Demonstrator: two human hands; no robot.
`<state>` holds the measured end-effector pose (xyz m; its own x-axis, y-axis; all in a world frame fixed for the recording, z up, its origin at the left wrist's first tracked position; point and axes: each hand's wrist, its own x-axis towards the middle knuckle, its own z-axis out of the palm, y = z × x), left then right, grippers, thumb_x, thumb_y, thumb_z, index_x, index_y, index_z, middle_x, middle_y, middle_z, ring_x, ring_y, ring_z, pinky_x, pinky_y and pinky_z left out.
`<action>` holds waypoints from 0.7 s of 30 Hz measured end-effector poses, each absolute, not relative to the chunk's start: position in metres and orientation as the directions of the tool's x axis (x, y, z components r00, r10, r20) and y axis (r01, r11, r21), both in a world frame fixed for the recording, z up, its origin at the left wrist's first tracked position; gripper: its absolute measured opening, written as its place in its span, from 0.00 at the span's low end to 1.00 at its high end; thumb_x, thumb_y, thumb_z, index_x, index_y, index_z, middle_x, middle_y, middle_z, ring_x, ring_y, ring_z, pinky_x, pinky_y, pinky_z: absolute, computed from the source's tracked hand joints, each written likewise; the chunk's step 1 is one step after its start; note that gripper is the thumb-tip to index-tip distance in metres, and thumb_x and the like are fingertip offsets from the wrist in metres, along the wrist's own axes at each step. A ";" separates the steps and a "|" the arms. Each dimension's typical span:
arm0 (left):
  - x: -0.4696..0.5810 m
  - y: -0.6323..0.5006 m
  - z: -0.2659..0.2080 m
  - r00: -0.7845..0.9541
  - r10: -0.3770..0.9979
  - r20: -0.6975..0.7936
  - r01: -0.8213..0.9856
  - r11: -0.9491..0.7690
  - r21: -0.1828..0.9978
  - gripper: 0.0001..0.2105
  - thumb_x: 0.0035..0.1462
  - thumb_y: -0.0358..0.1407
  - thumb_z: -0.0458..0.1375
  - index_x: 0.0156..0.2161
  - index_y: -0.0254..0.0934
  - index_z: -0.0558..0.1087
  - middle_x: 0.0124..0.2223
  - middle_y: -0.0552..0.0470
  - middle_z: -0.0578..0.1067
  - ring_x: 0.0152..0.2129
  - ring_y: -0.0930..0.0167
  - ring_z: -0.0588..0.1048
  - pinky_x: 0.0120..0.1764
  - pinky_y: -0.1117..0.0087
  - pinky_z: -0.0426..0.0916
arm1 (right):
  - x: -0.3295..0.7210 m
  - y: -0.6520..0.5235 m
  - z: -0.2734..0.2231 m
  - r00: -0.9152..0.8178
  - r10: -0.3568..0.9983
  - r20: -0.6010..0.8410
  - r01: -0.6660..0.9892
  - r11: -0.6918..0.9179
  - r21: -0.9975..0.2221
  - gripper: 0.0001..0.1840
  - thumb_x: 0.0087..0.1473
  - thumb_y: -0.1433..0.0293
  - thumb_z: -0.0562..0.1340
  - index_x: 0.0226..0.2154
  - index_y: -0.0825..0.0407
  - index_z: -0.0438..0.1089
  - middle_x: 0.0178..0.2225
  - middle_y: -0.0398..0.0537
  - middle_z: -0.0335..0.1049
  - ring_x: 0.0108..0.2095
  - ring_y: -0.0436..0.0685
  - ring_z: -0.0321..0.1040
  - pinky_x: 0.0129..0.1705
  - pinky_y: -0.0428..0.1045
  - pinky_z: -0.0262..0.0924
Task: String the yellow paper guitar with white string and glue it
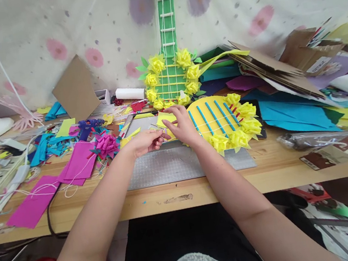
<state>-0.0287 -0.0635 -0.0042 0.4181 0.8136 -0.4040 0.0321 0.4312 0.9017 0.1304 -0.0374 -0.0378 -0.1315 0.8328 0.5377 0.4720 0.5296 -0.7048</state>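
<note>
My left hand is closed in a pinch over the yellow neck of a paper craft guitar; what its fingertips hold is too small to make out. Just right of it, my right hand hovers or rests above the same neck, fingers curved and apart. The guitar's yellow body lies to the right, with blue strips across it and thin white strings running toward my hands. Yellow paper flowers edge its right side. A grey cutting mat lies beneath.
Behind stands a green paper guitar ringed with yellow flowers. To the left are a blue glue gun, a magenta paper flower, magenta sheets and cords. Blue paper and stacked cardboard fill the right.
</note>
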 end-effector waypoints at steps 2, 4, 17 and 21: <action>-0.034 -0.061 -0.004 0.413 0.813 -0.410 0.000 0.450 0.893 0.12 0.52 0.38 0.59 0.31 0.26 0.75 0.22 0.55 0.60 0.17 0.82 0.58 0.19 0.80 0.55 | 0.130 -0.040 -0.035 -0.202 0.761 0.616 0.510 0.619 -0.598 0.11 0.55 0.61 0.57 0.38 0.48 0.68 0.46 0.52 0.59 0.51 0.59 0.56 0.50 0.58 0.57; -0.039 -0.059 -0.004 0.414 0.815 -0.405 -0.030 0.456 0.889 0.11 0.51 0.37 0.60 0.29 0.28 0.74 0.21 0.55 0.61 0.17 0.81 0.59 0.19 0.79 0.55 | 0.129 -0.042 -0.034 -0.309 0.707 0.636 0.517 0.686 -0.512 0.10 0.56 0.61 0.56 0.33 0.49 0.69 0.42 0.51 0.63 0.49 0.58 0.56 0.53 0.58 0.52; -0.041 -0.053 -0.015 0.244 0.943 -0.227 -0.144 0.267 0.953 0.07 0.42 0.28 0.65 0.31 0.30 0.75 0.30 0.51 0.75 0.25 0.78 0.73 0.35 0.74 0.69 | 0.126 -0.043 -0.034 -0.383 0.702 0.601 0.448 0.710 -0.544 0.10 0.54 0.66 0.57 0.23 0.51 0.63 0.33 0.48 0.63 0.40 0.56 0.59 0.46 0.53 0.55; -0.043 -0.057 -0.008 0.231 0.938 -0.257 -0.176 0.300 0.938 0.10 0.43 0.24 0.63 0.35 0.31 0.74 0.29 0.52 0.75 0.25 0.78 0.74 0.34 0.74 0.71 | 0.124 -0.041 -0.034 -0.312 0.756 0.576 0.440 0.652 -0.617 0.10 0.53 0.66 0.56 0.22 0.51 0.62 0.29 0.47 0.64 0.37 0.55 0.61 0.43 0.52 0.56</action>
<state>-0.0430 -0.0565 -0.0083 0.2314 0.9384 -0.2565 -0.1764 0.2998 0.9376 0.1243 -0.0413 -0.0344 -0.3119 0.7556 0.5760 0.4398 0.6523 -0.6174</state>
